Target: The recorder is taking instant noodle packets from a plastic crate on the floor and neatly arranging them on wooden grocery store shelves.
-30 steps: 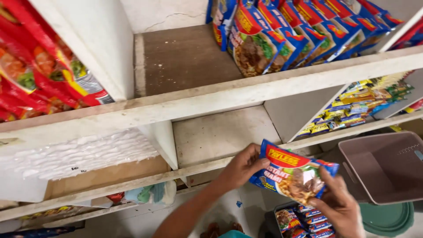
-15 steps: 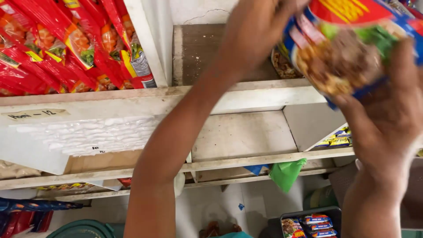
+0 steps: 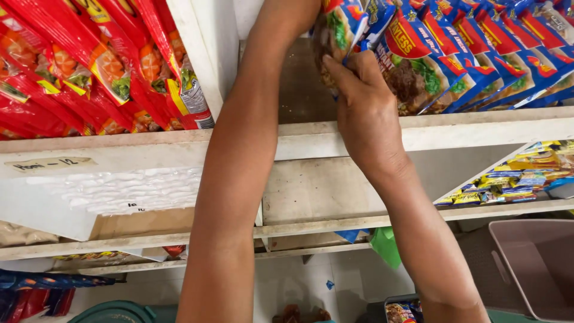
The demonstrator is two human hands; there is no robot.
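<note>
Blue noodle packet [image 3: 344, 27] under right hand [image 3: 365, 113] fingers [image 3: 344, 69], upper shelf [image 3: 478, 128]

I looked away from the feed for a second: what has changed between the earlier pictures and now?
The blue packets went from below the lower shelf up to the top shelf, now pressed against the row of blue packets there. The right hand keeps its grip on them; the left hand is out of view above the frame. The red packets and grey bin stayed put.
</note>
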